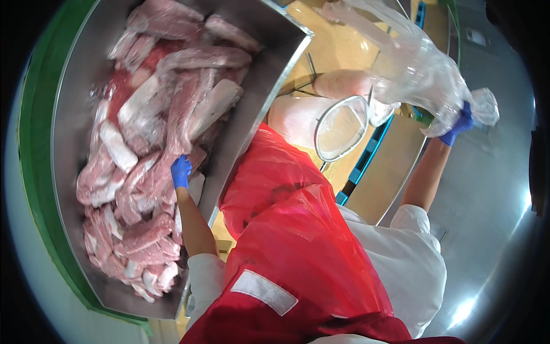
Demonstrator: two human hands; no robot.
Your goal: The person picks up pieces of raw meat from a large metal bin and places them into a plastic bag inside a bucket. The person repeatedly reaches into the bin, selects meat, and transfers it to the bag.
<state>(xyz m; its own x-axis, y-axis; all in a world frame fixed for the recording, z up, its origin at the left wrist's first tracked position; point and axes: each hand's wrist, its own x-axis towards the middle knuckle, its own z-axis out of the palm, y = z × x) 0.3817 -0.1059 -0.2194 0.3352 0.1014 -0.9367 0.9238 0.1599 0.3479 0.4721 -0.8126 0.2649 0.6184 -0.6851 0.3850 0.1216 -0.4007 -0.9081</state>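
Observation:
My left hand (pixel 181 171), in a blue glove, is closed at the lower end of a long strip of raw meat (pixel 182 112) in a deep metal bin (pixel 275 86). Around it lie many other raw meat pieces (pixel 148 232), some with pale fat. On the far right my right hand (pixel 459 124), also blue-gloved, grips a large clear plastic bag (pixel 429 73). The bag stretches up and left from the hand, with a bunched part sticking out beyond it. A red plastic apron covers my front.
Two hoop-rimmed holders lined with plastic bags, the nearer (pixel 296 122) and the farther (pixel 343 84), stand right of the bin on a yellowish floor. A blue slatted edge (pixel 365 155) runs beside them. A metal surface (pixel 477 193) lies at the right.

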